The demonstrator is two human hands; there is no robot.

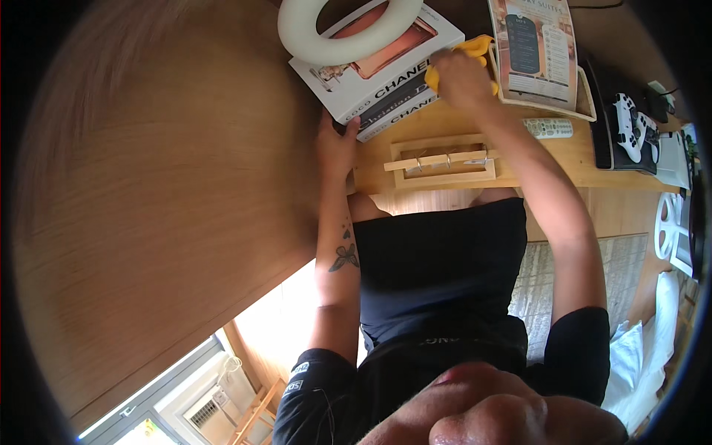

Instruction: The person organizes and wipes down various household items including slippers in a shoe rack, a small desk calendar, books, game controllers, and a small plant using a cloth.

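A stack of books or book-shaped boxes [364,114] with printed spines sits at an angle on a wooden shelf top. My left hand [337,144] grips its near left corner, thumb on the spine side and the other fingers partly hidden behind. Bunched in my right hand [459,78] is a yellow cloth [478,47], pressed against the right part of the spines. On top of the stack rests a white ring-shaped ornament [350,47], cut off by the upper picture edge.
Near the shelf's front edge stands a small wooden rack with metal hooks [445,161]. Right of it are a remote control [548,128], a tray [584,94] with a printed sheet [537,50], and game controllers [628,128] on a black console [606,122]. A wooden panel [183,167] rises at left.
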